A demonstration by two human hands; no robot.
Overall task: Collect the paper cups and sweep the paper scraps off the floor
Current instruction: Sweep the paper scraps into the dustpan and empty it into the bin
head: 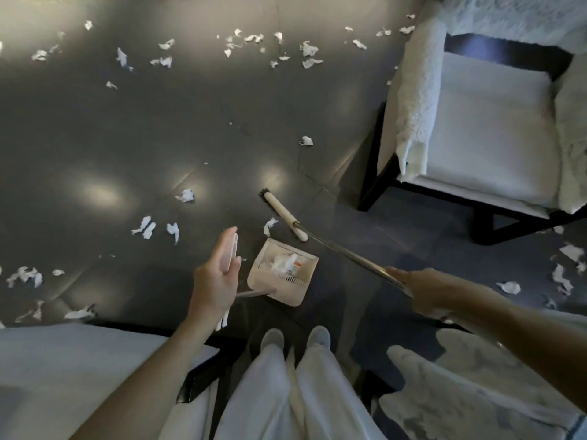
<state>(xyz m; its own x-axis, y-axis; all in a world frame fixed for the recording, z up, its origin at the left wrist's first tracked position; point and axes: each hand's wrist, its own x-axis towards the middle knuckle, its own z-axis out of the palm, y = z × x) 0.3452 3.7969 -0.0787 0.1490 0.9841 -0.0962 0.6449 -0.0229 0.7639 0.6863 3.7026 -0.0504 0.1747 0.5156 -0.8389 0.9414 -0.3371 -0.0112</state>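
Floor (127, 128): dark tile, glossy, mirrors the lights. Paper scraps (185, 195): white, crumpled, matt. Broom pole (346, 254): polished metal. Broom head (284, 214): cream plastic, dark bristles. Dustpan (287, 296): cream plastic, matt. Seat cushion (489, 128): smooth white cloth. Throw (416, 100): rough, fuzzy pile. Frame (370, 192): black, smooth.

dustpan (282, 271) on the floor (158, 138) at centre frame, paper scraps (281, 262) in it, broom (282, 214) head just above it, more scraps strewn across upper and left frame, armchair (486, 128) upper right, rug (476, 392) lower right
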